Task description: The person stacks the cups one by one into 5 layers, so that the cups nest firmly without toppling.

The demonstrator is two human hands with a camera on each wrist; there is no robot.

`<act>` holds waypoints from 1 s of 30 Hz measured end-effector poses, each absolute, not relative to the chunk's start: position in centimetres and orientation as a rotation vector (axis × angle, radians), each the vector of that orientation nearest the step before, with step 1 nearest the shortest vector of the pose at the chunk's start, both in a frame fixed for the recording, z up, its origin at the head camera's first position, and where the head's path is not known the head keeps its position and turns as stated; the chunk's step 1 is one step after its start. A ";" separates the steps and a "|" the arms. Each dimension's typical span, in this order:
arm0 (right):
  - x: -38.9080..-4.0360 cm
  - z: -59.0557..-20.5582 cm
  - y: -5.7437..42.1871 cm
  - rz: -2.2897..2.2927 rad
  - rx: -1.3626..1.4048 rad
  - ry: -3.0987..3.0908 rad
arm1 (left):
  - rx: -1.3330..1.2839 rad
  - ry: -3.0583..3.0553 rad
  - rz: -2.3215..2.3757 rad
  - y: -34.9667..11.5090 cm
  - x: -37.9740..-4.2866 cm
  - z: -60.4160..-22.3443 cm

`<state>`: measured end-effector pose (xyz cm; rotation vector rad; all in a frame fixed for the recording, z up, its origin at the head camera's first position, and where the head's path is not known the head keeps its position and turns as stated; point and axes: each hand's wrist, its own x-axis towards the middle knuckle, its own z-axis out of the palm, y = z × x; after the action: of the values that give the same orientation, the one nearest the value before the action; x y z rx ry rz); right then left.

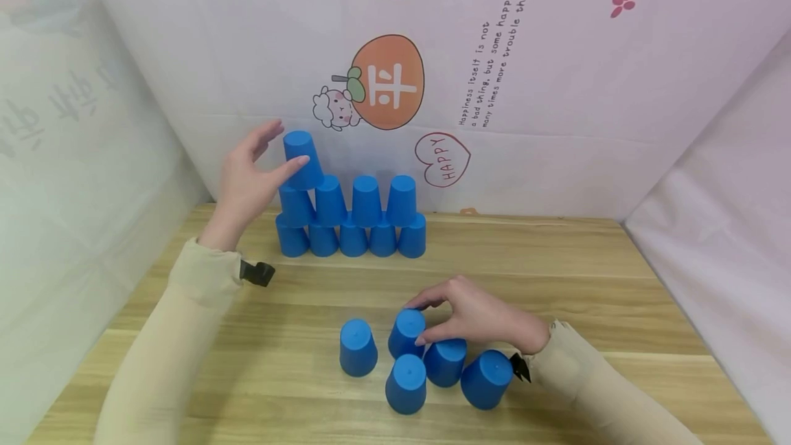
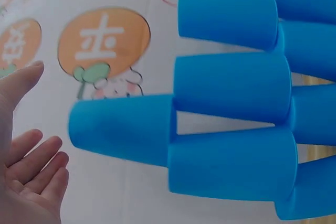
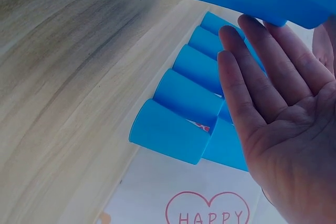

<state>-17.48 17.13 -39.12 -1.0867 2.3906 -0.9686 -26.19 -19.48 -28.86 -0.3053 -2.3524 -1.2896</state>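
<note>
A blue cup (image 1: 303, 163) stands upside down atop the left end of a two-row stack of upturned blue cups (image 1: 353, 239). Around it my left hand (image 1: 247, 174) is spread, thumb in front; in the left wrist view the fingers (image 2: 44, 163) are apart from the cup. At the front, my right hand (image 1: 478, 314) reaches over an upturned blue cup (image 1: 405, 335), its fingertips and thumb at either side of the cup's top. The right wrist view shows its fingers (image 3: 278, 72) fairly straight; whether they touch the cup is unclear.
Several more upturned cups stand near the right hand: one to the left (image 1: 358, 352), one in front (image 1: 406, 390), and others to the right (image 1: 487, 383). A printed white cloth (image 1: 544, 156) hangs behind the wooden table (image 1: 525, 253), with pale cloth at both sides.
</note>
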 end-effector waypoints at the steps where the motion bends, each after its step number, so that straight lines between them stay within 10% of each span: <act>1: -17.5 -39.1 17.2 -0.972 -1.082 2.393 | -0.330 -2.344 -1.285 -19.4 -25.9 -28.8; 30: -19.7 -36.6 19.6 -1.162 -0.994 2.642 | -0.730 -2.641 -1.437 -14.6 -17.1 -38.2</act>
<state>-19.75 19.57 -36.61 -0.9942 2.6420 -1.1618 -17.08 -14.58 -38.20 -0.7302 -2.6406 -1.4365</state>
